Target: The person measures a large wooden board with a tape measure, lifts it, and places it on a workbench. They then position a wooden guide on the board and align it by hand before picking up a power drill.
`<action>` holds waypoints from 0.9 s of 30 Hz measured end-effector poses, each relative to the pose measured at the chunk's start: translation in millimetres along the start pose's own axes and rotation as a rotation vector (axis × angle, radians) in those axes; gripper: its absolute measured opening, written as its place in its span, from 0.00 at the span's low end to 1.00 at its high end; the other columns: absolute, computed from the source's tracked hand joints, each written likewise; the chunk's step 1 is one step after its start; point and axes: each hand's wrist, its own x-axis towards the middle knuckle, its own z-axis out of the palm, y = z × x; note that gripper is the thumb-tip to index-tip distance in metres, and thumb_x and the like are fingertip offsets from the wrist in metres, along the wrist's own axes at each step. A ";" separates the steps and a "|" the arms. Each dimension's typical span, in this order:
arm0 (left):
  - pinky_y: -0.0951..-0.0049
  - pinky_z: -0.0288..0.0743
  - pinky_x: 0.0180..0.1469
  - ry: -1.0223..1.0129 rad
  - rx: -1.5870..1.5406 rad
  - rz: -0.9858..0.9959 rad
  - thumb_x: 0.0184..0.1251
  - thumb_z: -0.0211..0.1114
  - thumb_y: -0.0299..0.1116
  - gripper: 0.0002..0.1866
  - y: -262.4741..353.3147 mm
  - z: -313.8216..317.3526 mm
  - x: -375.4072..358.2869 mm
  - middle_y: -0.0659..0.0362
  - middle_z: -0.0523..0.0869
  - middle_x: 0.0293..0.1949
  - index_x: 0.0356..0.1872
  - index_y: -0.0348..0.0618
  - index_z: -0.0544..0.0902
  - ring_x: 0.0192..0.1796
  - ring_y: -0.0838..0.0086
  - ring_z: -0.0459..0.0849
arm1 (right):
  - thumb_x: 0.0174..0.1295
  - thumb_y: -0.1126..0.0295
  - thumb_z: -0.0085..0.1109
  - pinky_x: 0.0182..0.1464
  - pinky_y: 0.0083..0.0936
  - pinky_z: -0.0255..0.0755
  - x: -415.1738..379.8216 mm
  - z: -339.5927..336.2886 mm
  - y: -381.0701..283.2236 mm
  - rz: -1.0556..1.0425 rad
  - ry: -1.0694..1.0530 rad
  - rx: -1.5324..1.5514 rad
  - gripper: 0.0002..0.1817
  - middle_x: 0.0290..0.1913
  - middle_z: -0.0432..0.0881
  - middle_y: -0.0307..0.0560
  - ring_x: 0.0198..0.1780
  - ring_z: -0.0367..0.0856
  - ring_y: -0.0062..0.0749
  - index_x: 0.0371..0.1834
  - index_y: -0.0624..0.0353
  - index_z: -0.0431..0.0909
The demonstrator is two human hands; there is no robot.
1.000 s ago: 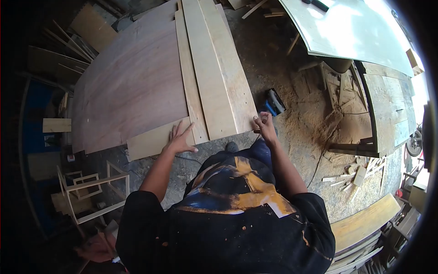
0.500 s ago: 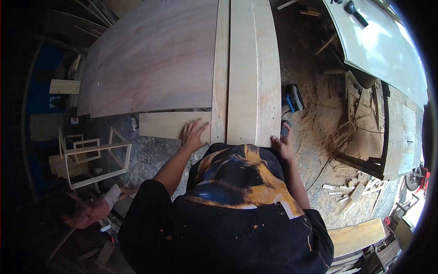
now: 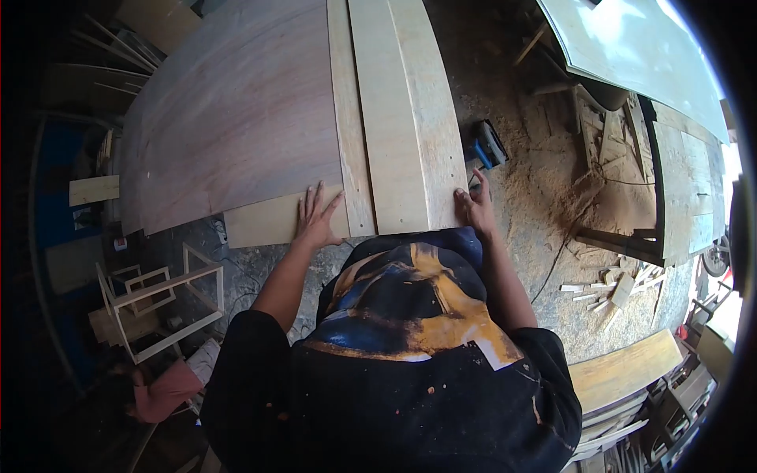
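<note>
My left hand (image 3: 318, 222) lies with spread fingers on a short pale plywood piece (image 3: 264, 217). This piece adjoins the near edge of a large reddish plywood sheet (image 3: 236, 118) and the left side of the long boards. My right hand (image 3: 478, 209) is at the near right corner of the long boards, its thumb touching the edge and its forefinger stretched forward; the other fingers are partly hidden. A pale long board (image 3: 386, 126) lies lengthwise between a narrow strip (image 3: 356, 173) and a worn board (image 3: 434, 142).
A blue and black power tool (image 3: 489, 144) is on the dusty floor to the right. Wood offcuts (image 3: 619, 288) lie farther right, near a workbench (image 3: 682, 197). On the left are a wooden frame (image 3: 162, 299) and another person (image 3: 169, 386).
The view has shifted and turned. The short plywood piece has moved forward against the large sheet, closing the gap between them. My left hand has moved with it; my right forefinger is now extended.
</note>
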 end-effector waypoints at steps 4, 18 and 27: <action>0.42 0.40 0.72 -0.057 0.032 -0.046 0.22 0.83 0.45 0.67 2.5 -1.0 2.1 0.48 0.39 0.75 0.73 0.71 0.51 0.75 0.46 0.39 | 0.63 0.64 0.57 0.37 0.27 0.70 27.8 8.8 9.5 -0.199 0.080 -0.189 0.34 0.32 0.81 0.52 0.32 0.78 0.32 0.70 0.52 0.54; 0.37 0.45 0.68 -0.084 0.094 -0.076 0.25 0.83 0.41 0.66 6.8 -5.8 2.5 0.49 0.42 0.75 0.73 0.64 0.51 0.76 0.51 0.42 | 0.62 0.60 0.57 0.43 0.36 0.71 34.4 23.8 28.9 -0.154 0.098 -0.027 0.34 0.36 0.80 0.62 0.37 0.80 0.46 0.70 0.50 0.56; 0.38 0.43 0.69 -0.106 0.104 -0.068 0.25 0.82 0.42 0.65 9.6 -12.5 4.0 0.49 0.43 0.75 0.73 0.63 0.52 0.76 0.55 0.44 | 0.62 0.61 0.56 0.32 0.29 0.65 31.0 18.5 25.1 -0.161 0.105 -0.094 0.32 0.20 0.71 0.47 0.23 0.69 0.31 0.69 0.54 0.60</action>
